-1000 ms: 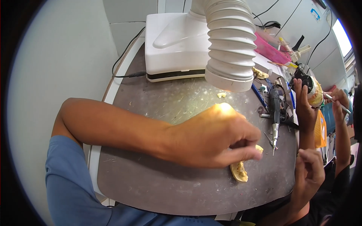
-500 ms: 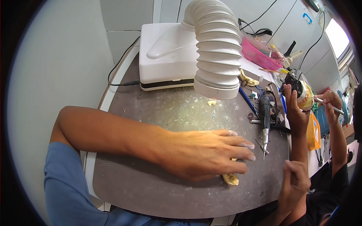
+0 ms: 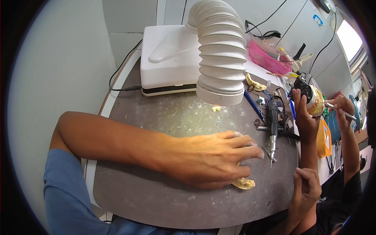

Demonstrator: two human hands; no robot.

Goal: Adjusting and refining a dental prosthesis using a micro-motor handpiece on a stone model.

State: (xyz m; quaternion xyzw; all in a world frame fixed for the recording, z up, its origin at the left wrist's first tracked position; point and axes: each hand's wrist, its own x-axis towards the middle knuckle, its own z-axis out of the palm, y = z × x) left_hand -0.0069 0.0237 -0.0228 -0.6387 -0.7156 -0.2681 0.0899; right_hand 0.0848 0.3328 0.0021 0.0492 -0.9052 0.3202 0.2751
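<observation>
Over the bench point(image 3: 180, 209), my left hand point(image 3: 207, 156), fingers bent and parted, seems to position the cast point(image 3: 244, 183); pinch unclear; next calls for steadiness.

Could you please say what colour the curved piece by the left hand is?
The curved piece is pale yellow, best seen in the head view.

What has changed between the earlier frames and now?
The left hand, curled at first, spread its fingers, then bent them again over the cream-coloured, curved dental cast, whose visible end has swung rightward; whether it is gripped is hidden. The slim black-and-silver handpiece and white ribbed hose stayed put.
</observation>
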